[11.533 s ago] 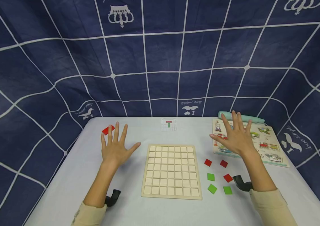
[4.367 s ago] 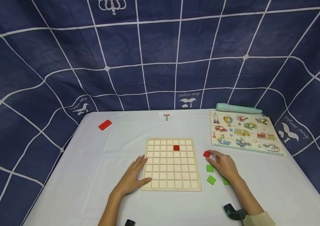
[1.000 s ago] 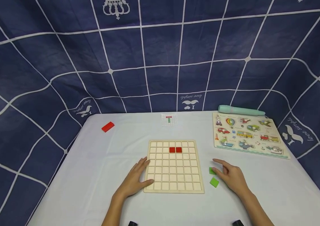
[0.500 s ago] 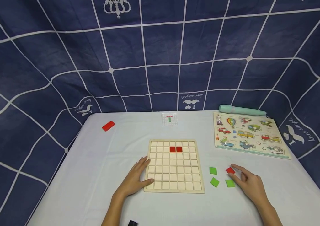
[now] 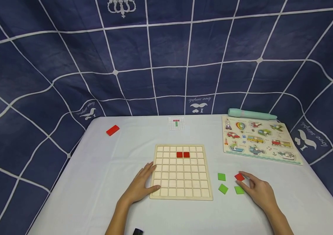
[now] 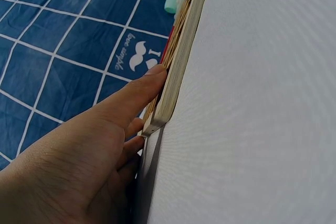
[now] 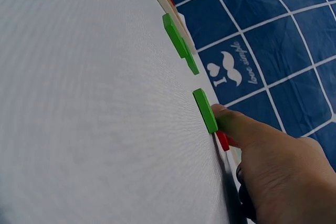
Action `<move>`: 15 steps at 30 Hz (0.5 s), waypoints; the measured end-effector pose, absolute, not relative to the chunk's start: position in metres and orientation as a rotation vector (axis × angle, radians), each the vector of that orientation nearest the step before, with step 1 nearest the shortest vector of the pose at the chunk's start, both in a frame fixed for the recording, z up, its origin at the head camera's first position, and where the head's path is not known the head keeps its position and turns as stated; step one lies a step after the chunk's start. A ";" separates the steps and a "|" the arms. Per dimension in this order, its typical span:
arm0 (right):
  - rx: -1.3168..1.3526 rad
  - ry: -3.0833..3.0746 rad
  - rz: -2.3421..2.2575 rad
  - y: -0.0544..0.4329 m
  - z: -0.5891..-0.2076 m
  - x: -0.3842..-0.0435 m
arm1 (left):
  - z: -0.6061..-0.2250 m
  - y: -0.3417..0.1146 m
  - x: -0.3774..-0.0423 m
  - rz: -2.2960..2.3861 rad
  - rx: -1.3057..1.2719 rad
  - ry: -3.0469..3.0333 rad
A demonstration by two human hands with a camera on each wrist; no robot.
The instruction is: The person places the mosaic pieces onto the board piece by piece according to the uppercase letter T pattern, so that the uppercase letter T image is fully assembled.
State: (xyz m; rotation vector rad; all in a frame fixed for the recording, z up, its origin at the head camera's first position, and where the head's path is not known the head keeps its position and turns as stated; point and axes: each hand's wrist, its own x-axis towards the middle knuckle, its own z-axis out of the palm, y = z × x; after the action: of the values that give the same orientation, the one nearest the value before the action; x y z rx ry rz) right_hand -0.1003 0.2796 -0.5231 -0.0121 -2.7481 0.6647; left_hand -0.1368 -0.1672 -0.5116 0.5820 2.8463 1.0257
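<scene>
Head view: at the nine o'clock edge of a grid board [image 5: 183,183], the left hand [image 5: 138,186] rests, fingers relaxed; toward three o'clock, the right hand [image 5: 260,192] pinches a red tile [image 5: 239,177]. Left wrist: thumb on the board's rim. Right wrist: a green tile [image 7: 205,110] at the red tile's eleven o'clock.

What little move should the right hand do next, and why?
I think the right hand should lift the red square toward the cell just left of the two reds on the board. It's pinching that square, and the card shows three reds in a row.
</scene>
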 end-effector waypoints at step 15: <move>-0.106 -2.716 0.693 0.287 -0.519 -0.098 | -0.512 -0.167 -0.137 1.031 0.580 2.841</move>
State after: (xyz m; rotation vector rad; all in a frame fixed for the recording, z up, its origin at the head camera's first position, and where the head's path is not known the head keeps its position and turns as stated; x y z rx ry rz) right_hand -0.0983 0.2866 -0.5192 -0.1061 -2.7156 0.6933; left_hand -0.1375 -0.1671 -0.5119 0.5797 2.8407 1.0310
